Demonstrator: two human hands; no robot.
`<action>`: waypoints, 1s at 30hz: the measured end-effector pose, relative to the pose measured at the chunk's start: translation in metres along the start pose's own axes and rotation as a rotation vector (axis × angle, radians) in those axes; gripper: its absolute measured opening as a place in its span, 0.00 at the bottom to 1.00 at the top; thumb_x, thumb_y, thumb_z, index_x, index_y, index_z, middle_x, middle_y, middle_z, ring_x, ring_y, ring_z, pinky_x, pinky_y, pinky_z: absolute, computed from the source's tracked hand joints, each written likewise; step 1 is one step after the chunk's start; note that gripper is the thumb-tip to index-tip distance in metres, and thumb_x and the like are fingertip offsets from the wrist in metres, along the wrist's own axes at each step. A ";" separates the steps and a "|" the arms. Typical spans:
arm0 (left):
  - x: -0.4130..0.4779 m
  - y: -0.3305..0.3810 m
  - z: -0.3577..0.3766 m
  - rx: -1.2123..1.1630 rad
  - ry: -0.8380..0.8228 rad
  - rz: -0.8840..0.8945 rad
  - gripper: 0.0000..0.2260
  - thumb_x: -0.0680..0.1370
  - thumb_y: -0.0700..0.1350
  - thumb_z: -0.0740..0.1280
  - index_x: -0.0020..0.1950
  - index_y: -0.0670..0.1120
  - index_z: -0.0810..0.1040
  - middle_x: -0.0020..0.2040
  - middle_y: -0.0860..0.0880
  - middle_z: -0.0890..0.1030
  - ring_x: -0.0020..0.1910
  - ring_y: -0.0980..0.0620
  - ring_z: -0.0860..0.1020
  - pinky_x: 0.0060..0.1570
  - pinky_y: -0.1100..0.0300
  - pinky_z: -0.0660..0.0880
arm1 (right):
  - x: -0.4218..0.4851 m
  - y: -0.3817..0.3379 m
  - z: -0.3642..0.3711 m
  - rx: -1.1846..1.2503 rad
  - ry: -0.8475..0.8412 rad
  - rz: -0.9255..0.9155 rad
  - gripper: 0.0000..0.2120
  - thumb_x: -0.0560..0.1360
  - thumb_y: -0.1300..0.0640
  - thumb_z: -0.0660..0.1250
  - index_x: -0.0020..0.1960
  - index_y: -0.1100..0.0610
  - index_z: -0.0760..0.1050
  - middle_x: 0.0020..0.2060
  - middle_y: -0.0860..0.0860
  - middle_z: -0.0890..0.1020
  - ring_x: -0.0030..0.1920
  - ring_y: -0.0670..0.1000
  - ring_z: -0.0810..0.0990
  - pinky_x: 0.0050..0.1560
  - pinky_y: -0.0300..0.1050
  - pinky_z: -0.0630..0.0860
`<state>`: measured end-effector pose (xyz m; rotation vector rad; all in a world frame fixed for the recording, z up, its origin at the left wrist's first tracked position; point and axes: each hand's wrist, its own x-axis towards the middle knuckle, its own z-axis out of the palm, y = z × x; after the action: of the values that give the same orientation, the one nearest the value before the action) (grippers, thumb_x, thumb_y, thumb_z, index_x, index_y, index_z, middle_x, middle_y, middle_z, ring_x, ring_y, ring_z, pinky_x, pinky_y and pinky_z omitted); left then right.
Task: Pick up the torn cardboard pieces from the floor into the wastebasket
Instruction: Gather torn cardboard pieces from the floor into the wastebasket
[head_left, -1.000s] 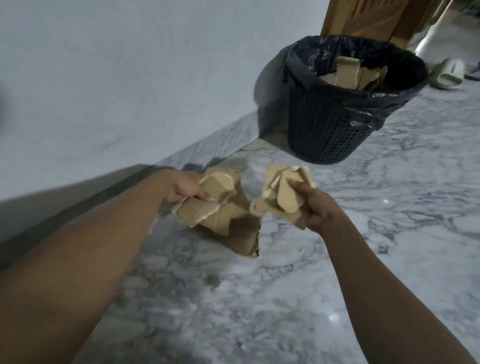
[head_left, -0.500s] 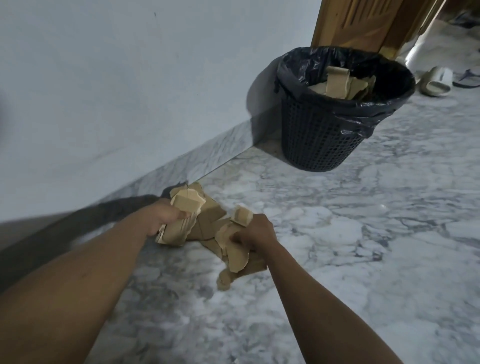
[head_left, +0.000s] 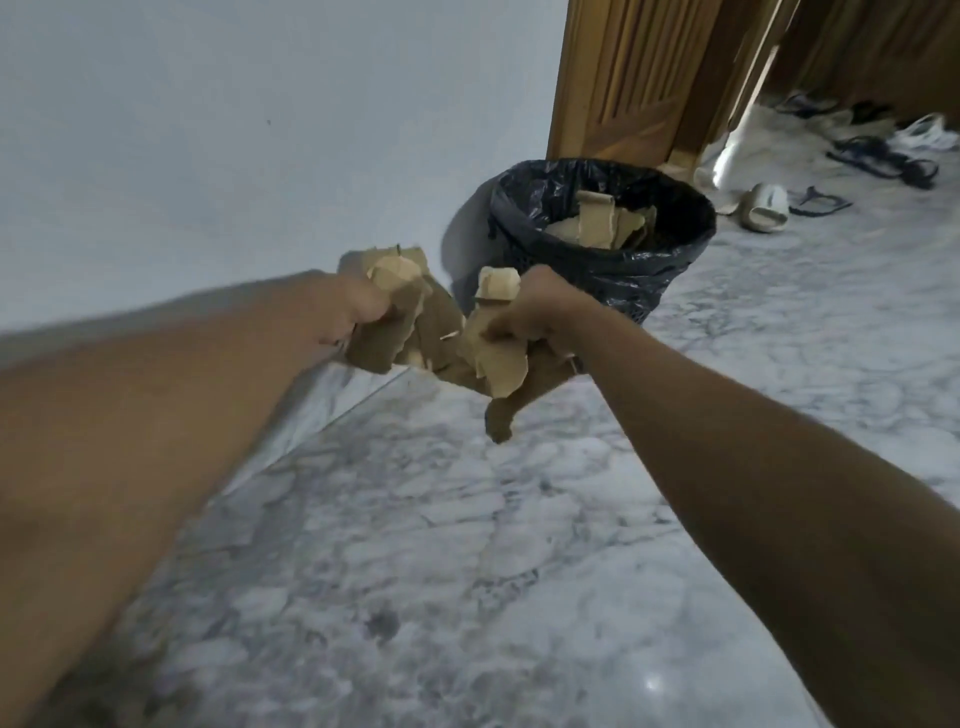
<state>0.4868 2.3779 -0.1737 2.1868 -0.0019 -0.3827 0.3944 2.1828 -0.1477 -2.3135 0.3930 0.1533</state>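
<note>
My left hand grips a bunch of torn brown cardboard pieces, held up above the marble floor. My right hand grips another bunch of cardboard pieces, with one strip hanging down below it. Both bunches touch each other between my hands. Just beyond them stands the black mesh wastebasket lined with a black bag, close to the wall. Several cardboard pieces lie inside it.
A pale wall runs along the left, with a marble skirting at its foot. A wooden door stands behind the basket. Slippers and sandals lie on the floor at the far right. Grey-veined marble floor spreads below my arms.
Both hands have risen from the floor with the cardboard in them and moved toward the wastebasket. The pile that lay on the floor is now in my hands.
</note>
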 end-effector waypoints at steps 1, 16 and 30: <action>-0.003 0.031 -0.014 0.026 0.043 0.069 0.23 0.75 0.41 0.71 0.67 0.45 0.67 0.58 0.46 0.76 0.50 0.48 0.77 0.34 0.57 0.75 | -0.001 -0.020 -0.023 0.002 0.021 -0.015 0.25 0.69 0.55 0.80 0.58 0.61 0.71 0.47 0.55 0.79 0.46 0.55 0.80 0.42 0.49 0.80; 0.011 0.216 0.070 -0.180 0.238 0.414 0.22 0.77 0.42 0.65 0.70 0.41 0.65 0.67 0.44 0.64 0.53 0.49 0.72 0.49 0.61 0.73 | 0.026 0.003 -0.204 0.516 0.469 0.039 0.23 0.74 0.61 0.71 0.67 0.60 0.70 0.54 0.55 0.80 0.55 0.58 0.81 0.46 0.55 0.82; 0.087 0.189 0.140 -0.158 0.260 0.266 0.24 0.72 0.57 0.69 0.64 0.47 0.73 0.61 0.47 0.74 0.42 0.51 0.77 0.41 0.58 0.78 | 0.119 0.081 -0.159 0.487 0.624 -0.066 0.34 0.70 0.60 0.76 0.69 0.55 0.61 0.59 0.54 0.74 0.59 0.57 0.77 0.57 0.57 0.80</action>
<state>0.5573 2.1414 -0.1271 2.0318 -0.1146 0.0505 0.4784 1.9876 -0.1191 -1.8406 0.5844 -0.6441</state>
